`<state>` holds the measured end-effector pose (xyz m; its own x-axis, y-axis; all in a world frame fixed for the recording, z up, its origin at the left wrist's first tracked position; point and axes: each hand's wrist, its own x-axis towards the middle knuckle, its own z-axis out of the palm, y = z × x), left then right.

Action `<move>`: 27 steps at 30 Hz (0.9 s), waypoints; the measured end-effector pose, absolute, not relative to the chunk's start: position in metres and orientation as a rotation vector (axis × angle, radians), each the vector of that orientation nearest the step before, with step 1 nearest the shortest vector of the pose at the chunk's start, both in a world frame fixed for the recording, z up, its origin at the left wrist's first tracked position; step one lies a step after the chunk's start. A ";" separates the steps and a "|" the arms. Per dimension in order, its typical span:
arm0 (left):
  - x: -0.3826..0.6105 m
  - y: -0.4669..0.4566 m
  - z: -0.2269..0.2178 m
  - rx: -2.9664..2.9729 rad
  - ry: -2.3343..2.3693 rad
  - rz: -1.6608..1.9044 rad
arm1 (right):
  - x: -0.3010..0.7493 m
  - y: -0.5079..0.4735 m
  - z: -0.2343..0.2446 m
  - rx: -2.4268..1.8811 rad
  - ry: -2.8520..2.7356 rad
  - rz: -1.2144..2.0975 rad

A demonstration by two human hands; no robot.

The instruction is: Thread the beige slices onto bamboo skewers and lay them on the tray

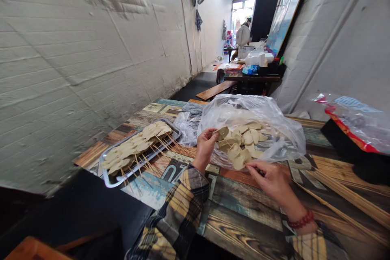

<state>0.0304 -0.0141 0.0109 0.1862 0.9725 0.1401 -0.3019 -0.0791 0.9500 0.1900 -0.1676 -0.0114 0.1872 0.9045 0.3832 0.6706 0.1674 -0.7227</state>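
1. Left hand [206,148]: thumb and fingertips pinch a beige slice [223,133], its long axis pointing towards 3 o'clock, at the plastic bag [288,136]'s 9 o'clock side.
2. Right hand [268,176]: fingers closed on a thin skewer [245,163] pointing towards 10 o'clock, meeting slices.
3. Tray [107,178]: left hand's 9 o'clock; sticks [147,161] there point towards 5 o'clock.

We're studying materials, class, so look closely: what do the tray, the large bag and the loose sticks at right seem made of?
Tray: probably metal, smooth and silvery, judging by its shiny rim.
Large bag: most likely thin plastic, glossy, see-through and crinkled.
Loose sticks: bamboo or other wood, apparently unpainted, given their pale tan colour; which, I can't tell.
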 end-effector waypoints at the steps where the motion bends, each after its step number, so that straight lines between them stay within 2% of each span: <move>1: 0.030 -0.014 0.011 1.162 0.789 1.264 | 0.190 -0.168 -0.012 -1.570 -1.553 0.327; 27: 0.034 -0.007 -0.005 1.323 0.822 1.278 | 0.192 -0.166 -0.017 -1.592 -1.596 0.280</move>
